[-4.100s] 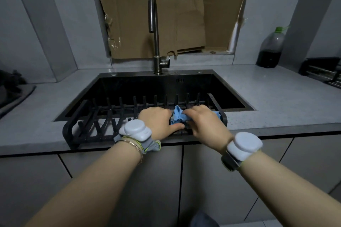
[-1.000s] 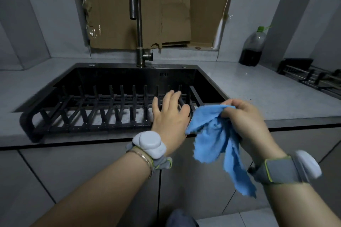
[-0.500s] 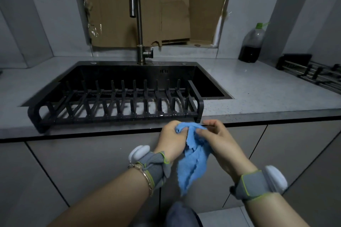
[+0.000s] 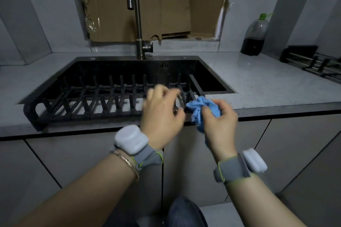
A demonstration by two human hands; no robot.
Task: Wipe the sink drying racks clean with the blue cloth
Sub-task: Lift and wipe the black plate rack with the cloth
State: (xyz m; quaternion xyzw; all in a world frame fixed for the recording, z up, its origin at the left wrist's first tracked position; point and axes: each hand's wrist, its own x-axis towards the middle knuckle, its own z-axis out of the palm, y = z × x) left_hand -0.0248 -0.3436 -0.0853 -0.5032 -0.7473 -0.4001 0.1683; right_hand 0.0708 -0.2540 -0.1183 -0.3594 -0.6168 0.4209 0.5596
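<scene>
We find a single view, taken from the person's head. It looks forward and steeply down, over the front edge of the counter (image 4: 258,83) and into the sink (image 4: 208,72). It faces the back wall, with the faucet (image 4: 137,24) and the cardboard (image 4: 147,5) at the top of frame. The lens is wide: straight edges bow toward the borders, and the field runs from the bottle (image 4: 255,37) at far right down to the cabinet doors (image 4: 73,162). The camera sits close. Both forearms enter from the bottom edge. The left hand (image 4: 160,114), blurred, and the right hand (image 4: 221,121), with the blue cloth (image 4: 197,108), lie near frame centre at the right end of the drying rack (image 4: 83,101).
</scene>
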